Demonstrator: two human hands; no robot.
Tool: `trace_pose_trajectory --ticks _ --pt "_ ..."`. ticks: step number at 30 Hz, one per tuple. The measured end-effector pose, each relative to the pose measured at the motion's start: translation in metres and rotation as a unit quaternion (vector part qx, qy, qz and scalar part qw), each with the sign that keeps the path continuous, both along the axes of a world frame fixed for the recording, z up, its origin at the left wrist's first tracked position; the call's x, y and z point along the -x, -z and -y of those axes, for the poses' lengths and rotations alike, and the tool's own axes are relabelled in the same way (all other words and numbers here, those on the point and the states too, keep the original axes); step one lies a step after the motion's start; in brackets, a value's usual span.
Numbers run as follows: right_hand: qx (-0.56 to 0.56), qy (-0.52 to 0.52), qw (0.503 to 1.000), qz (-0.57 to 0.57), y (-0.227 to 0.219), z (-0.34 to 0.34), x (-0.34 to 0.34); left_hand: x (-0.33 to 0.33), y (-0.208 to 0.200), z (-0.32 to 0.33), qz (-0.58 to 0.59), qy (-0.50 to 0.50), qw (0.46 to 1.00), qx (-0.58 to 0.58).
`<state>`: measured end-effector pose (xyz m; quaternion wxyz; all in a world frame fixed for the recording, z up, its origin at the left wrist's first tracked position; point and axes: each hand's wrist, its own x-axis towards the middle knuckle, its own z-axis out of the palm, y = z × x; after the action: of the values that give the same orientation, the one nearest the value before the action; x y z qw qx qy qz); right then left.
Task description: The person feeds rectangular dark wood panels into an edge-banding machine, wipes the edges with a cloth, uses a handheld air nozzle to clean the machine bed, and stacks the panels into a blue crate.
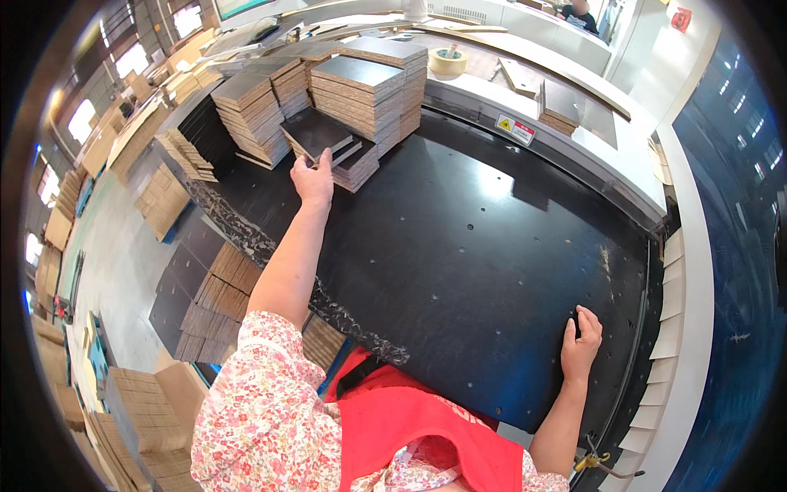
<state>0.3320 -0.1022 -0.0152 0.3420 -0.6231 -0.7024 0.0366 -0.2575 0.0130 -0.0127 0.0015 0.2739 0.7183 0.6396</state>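
Observation:
With my left hand (314, 179), I pinch the near corner of a dark-faced particle board panel (318, 133). The panel lies tilted on top of a low stack of similar panels (357, 170). Taller stacks of cut panels (357, 82) with brown raw edges rise just behind and to the left of it. My right hand (580, 340) is at the right part of the black work table (459, 246), its fingers loosely apart and nothing seen in them. Whether its fingertips touch the table surface cannot be made out.
A white machine ledge (574, 152) runs behind the table, carrying a roll of tape (448, 61) and a small panel stack (560, 107). More panel stacks (215, 303) stand low at the left, beside the table's worn edge. A person (580, 15) is far off at the back right.

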Motion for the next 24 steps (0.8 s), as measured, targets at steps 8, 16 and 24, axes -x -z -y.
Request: trace_pose_trajectory --ticks 8,16,24 --pt "0.005 0.0 1.0 -0.002 -0.003 0.0 -0.001 -0.019 -0.038 0.01 0.086 0.04 0.994 -0.058" --pt "0.005 -0.007 1.0 -0.027 -0.004 -0.001 0.001 0.006 -0.056 0.006 0.307 0.148 0.939 -0.043" --pt "-0.002 -0.009 1.0 -0.021 0.0 -0.002 -0.001 0.0 -0.042 0.034 0.286 0.231 0.927 -0.072"
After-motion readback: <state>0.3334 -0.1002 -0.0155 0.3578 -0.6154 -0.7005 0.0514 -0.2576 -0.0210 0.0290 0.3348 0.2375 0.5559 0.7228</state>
